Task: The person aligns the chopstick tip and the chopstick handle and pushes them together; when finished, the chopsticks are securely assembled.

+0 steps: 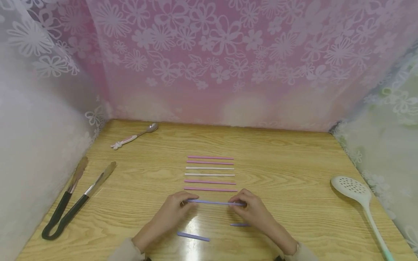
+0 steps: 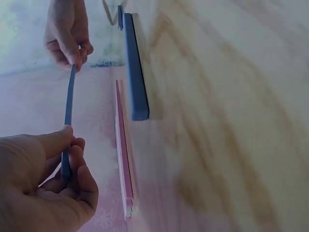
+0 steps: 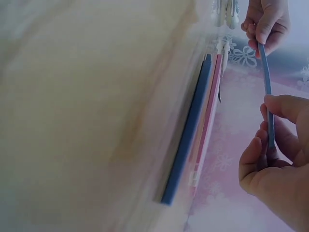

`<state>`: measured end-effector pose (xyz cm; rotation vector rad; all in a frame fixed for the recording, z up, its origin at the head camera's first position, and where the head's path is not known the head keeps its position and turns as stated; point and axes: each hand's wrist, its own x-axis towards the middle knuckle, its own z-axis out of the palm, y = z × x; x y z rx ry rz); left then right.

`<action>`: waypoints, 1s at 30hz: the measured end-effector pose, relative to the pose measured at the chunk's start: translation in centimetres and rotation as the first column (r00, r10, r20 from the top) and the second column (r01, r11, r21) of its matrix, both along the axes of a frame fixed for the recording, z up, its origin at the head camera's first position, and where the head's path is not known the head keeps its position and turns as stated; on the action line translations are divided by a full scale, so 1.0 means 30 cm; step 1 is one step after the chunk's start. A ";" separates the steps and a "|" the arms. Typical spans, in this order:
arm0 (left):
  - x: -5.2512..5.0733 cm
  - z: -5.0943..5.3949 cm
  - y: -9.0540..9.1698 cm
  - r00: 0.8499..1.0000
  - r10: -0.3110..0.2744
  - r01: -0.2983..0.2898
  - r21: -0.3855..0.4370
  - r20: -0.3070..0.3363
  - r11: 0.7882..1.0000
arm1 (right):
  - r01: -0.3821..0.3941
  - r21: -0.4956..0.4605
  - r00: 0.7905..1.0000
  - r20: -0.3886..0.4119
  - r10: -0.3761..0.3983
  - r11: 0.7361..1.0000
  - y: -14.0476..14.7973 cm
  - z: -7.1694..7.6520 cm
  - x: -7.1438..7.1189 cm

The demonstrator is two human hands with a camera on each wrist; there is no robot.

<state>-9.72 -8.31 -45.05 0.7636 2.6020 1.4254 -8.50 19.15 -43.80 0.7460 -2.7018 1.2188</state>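
A thin blue-violet stick point(image 1: 213, 202) is stretched level between both hands, raised off the table. My left hand point(image 1: 176, 206) pinches its left end between thumb and fingers. At the other end, my right hand point(image 1: 253, 208) grips it the same way. Just beyond lies a row of parallel sticks: two pink sticks point(image 1: 210, 163) at the back, two white sticks point(image 1: 209, 174), then two pink sticks point(image 1: 210, 189) nearest the hands. One more blue-violet stick point(image 1: 193, 236) lies in front of my left hand. Another blue-violet stick point(image 1: 239, 224) is partly hidden by my right hand.
Black-handled tongs point(image 1: 76, 206) lie spread at the left of the wooden table point(image 1: 287, 156). A spoon with a rabbit handle point(image 1: 134, 137) sits at the back left. At the right edge is a pale slotted spatula point(image 1: 356, 195). Flowered cloth point(image 1: 222, 72) encloses the back and sides.
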 end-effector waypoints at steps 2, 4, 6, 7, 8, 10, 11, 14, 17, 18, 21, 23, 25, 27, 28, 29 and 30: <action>-0.005 -0.001 -0.007 0.999 0.041 -0.041 -0.009 0.022 0.999 | 0.009 0.008 1.000 0.018 -0.010 1.000 0.004 -0.005 -0.006; -0.012 -0.001 -0.013 0.997 0.071 -0.071 -0.020 0.039 0.997 | 0.021 0.012 0.999 0.036 -0.021 1.000 0.007 -0.009 -0.014; -0.018 0.001 -0.018 0.995 0.088 -0.086 -0.029 0.055 0.996 | 0.031 0.016 0.998 0.052 -0.031 0.999 0.009 -0.014 -0.022; -0.020 0.002 -0.021 0.994 0.089 -0.087 -0.031 0.063 0.996 | 0.041 0.021 0.997 0.061 -0.042 0.999 0.009 -0.017 -0.027; -0.022 0.004 -0.023 0.993 0.091 -0.088 -0.034 0.072 0.996 | 0.049 0.026 0.996 0.067 -0.051 0.998 0.009 -0.019 -0.032; -0.026 0.007 -0.024 0.992 0.094 -0.090 -0.046 0.085 0.995 | 0.062 0.038 0.995 0.080 -0.065 0.997 0.007 -0.023 -0.040; -0.028 0.008 -0.024 0.992 0.096 -0.091 -0.052 0.088 0.994 | 0.068 0.044 0.994 0.088 -0.071 0.997 0.006 -0.026 -0.043; -0.038 0.005 -0.021 0.990 0.109 -0.103 -0.069 0.090 0.992 | 0.067 0.054 0.991 0.110 -0.073 0.996 0.003 -0.032 -0.054; -0.052 -0.004 -0.018 0.990 0.111 -0.105 -0.073 0.087 0.992 | 0.060 0.057 0.987 0.143 -0.067 0.997 0.001 -0.039 -0.063; -0.057 -0.007 -0.017 0.990 0.114 -0.108 -0.074 0.084 0.991 | 0.060 0.059 0.986 0.153 -0.069 0.996 0.000 -0.042 -0.067; -0.071 -0.013 -0.013 0.989 0.124 -0.118 -0.080 0.083 0.990 | 0.082 0.064 0.981 0.171 -0.092 0.995 -0.007 -0.051 -0.079; -0.078 -0.014 -0.011 0.988 0.132 -0.125 -0.090 0.076 0.988 | 0.109 0.072 0.978 0.171 -0.120 0.991 -0.013 -0.057 -0.087; -0.082 -0.015 -0.007 0.988 0.140 -0.133 -0.100 0.068 0.986 | 0.129 0.078 0.976 0.165 -0.140 0.989 -0.019 -0.061 -0.093; -0.084 -0.014 -0.005 0.989 0.141 -0.135 -0.108 0.052 0.985 | 0.141 0.083 0.976 0.157 -0.152 0.987 -0.024 -0.064 -0.096; -0.084 -0.014 -0.004 0.989 0.143 -0.137 -0.110 0.046 0.984 | 0.143 0.086 0.976 0.154 -0.156 0.986 -0.026 -0.064 -0.096; -0.084 -0.014 -0.002 0.989 0.145 -0.139 -0.113 0.043 0.984 | 0.144 0.087 0.976 0.153 -0.157 0.986 -0.027 -0.063 -0.096; -0.085 -0.016 -0.001 0.989 0.146 -0.142 -0.118 0.034 0.983 | 0.145 0.090 0.976 0.152 -0.158 0.985 -0.029 -0.063 -0.096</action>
